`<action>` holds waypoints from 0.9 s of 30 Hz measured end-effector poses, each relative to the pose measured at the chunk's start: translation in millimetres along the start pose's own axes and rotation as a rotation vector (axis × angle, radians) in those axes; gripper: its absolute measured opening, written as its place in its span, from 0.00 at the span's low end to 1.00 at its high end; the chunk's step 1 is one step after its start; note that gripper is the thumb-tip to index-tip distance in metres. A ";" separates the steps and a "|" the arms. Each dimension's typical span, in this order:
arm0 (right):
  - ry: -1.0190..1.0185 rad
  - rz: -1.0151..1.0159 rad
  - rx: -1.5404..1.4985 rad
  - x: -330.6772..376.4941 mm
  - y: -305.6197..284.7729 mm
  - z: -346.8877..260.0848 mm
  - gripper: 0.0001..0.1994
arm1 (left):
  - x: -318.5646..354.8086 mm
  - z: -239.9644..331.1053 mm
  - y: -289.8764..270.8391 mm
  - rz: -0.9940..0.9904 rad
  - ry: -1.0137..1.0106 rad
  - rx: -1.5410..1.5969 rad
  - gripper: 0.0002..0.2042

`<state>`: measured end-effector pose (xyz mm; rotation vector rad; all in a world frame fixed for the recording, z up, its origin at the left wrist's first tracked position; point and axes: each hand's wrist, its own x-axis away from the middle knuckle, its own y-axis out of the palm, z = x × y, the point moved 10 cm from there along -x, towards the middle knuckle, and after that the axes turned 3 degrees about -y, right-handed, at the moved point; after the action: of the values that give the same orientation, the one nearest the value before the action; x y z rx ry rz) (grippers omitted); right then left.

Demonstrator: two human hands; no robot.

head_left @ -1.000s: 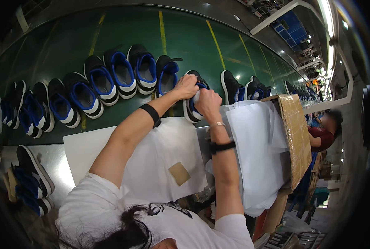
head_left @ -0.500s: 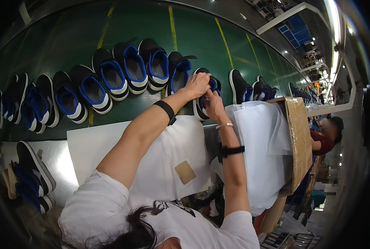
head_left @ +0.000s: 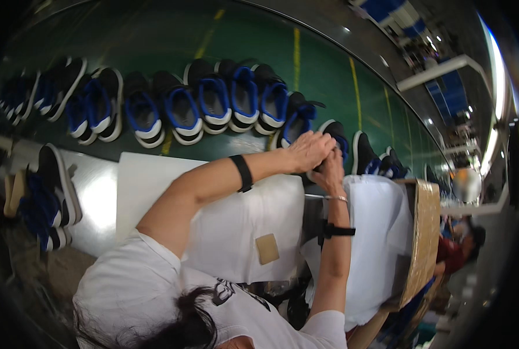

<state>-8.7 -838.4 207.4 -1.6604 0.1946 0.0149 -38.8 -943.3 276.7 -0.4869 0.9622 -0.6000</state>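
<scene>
A black shoe with a blue lining and white sole stands on the green belt, partly hidden behind my hands. My left hand reaches over its near side, fingers bent and pressed together. Close against it, my right hand has its fingers curled at the shoe's opening. The hands overlap, so the exact grip is hard to see. Just left of them stands another black and blue shoe with its strap sticking out. To the right is a further shoe.
A row of several similar shoes runs leftward along the green belt. Nearer me are white sheets with a tan square piece. A cardboard box with white paper stands right. More shoes lie left.
The whole view has shifted, so the belt and shoes sit further right and mostly lower. My hands have drawn closer together at the same shoe, the left one now overlapping the right.
</scene>
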 end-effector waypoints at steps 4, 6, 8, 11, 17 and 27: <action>-0.159 0.337 -0.008 -19.7 -81.4 -90.6 0.30 | 84.8 -22.7 -101.1 -0.046 -0.004 -0.316 0.12; -0.175 0.125 -0.192 -49.7 -61.4 -131.9 0.34 | 131.0 -45.9 -141.5 -0.059 -0.103 -0.432 0.14; -0.160 -0.086 -0.206 -72.6 -19.9 -139.6 0.35 | 158.1 -54.5 -165.5 -0.010 -0.120 -0.600 0.18; -0.092 -0.004 -0.101 -85.2 18.3 -109.1 0.29 | 162.2 -40.8 -181.6 -0.092 -0.220 -0.637 0.26; -0.040 -0.030 -0.182 -88.3 2.1 -112.0 0.27 | 228.7 -77.4 -220.5 -0.211 -0.281 -0.796 0.27; -0.018 0.382 -0.490 -18.9 -88.1 -146.7 0.23 | 250.8 -23.6 -309.4 0.155 -0.333 -0.580 0.26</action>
<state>-30.9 -973.7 311.5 -2.0840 0.5245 0.3926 -28.5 -1341.0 306.6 -0.9839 0.8344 -0.0803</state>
